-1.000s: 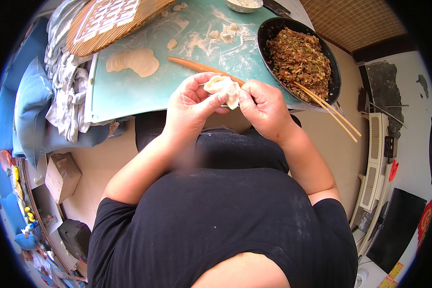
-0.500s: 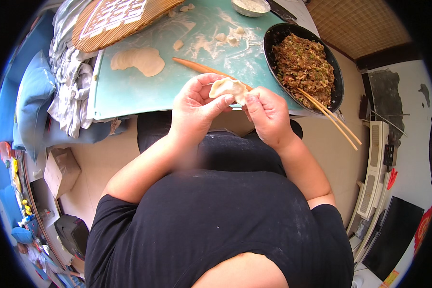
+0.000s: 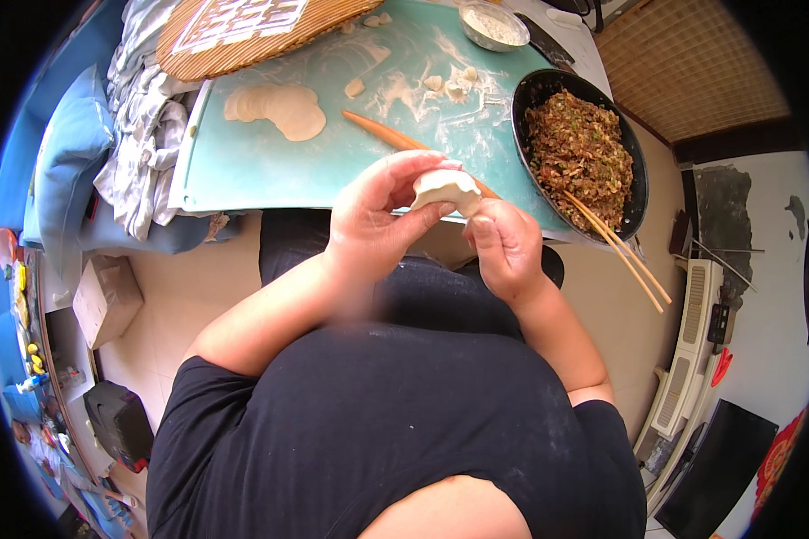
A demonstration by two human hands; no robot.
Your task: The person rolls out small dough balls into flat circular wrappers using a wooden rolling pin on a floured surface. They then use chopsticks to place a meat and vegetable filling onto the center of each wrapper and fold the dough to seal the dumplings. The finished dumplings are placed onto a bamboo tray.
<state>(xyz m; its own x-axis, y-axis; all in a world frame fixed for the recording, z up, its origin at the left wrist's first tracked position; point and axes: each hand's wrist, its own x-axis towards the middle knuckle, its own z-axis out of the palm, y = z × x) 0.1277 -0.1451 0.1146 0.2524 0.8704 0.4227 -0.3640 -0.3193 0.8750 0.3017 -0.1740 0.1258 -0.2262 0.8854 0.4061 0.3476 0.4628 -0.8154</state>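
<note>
A white folded dumpling (image 3: 447, 189) is held up in front of me, just past the near edge of the green mat. My left hand (image 3: 382, 211) is closed on it, thumb below and fingers behind. At its right end my right hand (image 3: 505, 247) is closed, with thumb and curled forefinger pinching the dough's tip; the exact contact is partly hidden. Behind the hands a tapered wooden rolling pin (image 3: 382, 131) lies slantwise on the mat, its right part mostly covered. Several thin round dough wrappers (image 3: 292, 114) overlap at the mat's left.
A black pan (image 3: 640, 175) of chopped filling (image 3: 580, 153) stands at the right, with chopsticks (image 3: 622, 253) jutting over the edge. Small dough pieces (image 3: 433, 83) lie on the floured mat (image 3: 243, 175). Farther back are a flour bowl (image 3: 494, 32) and a round slatted tray (image 3: 198, 65) bearing dumplings.
Both hands and the dumpling sit slightly lower and farther right in view. The dumpling has turned, showing a smoother curved side. The whole table has shifted in view as well.
</note>
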